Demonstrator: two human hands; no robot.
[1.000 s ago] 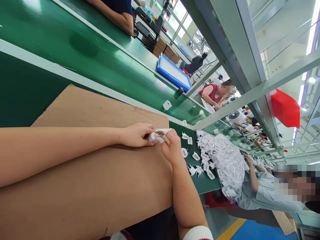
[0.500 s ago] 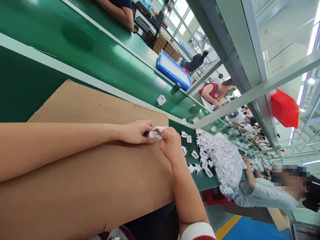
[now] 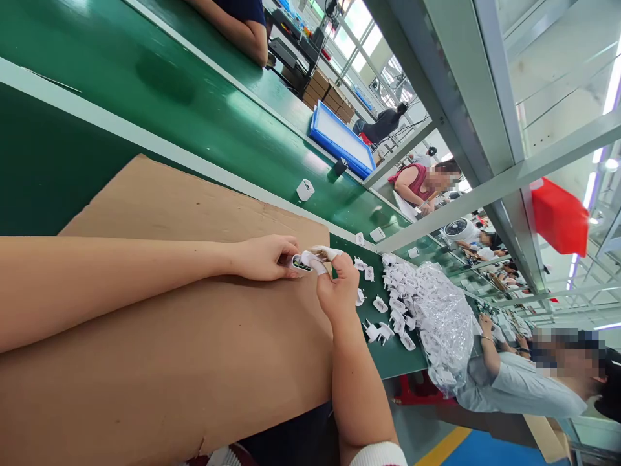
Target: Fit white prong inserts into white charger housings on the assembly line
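My left hand is closed around a small white charger housing above the cardboard. The housing's open end faces right and shows a green circuit board inside. My right hand is at that open end, with white coverings on its thumb and forefinger. Those two fingertips come together in a pinch right beside the opening; whatever is between them is too small to make out. Just beyond my right hand, several white plug pieces with prongs lie scattered on the green table.
A cardboard sheet covers the table under my arms. To the right is a clear plastic bag among heaped white plug parts. A green conveyor belt carries white housings and a blue tray. A co-worker sits at right.
My right hand has drawn back slightly to the right from the housing, and the housing's open end with the board now shows. The white housing on the belt has shifted a little left.
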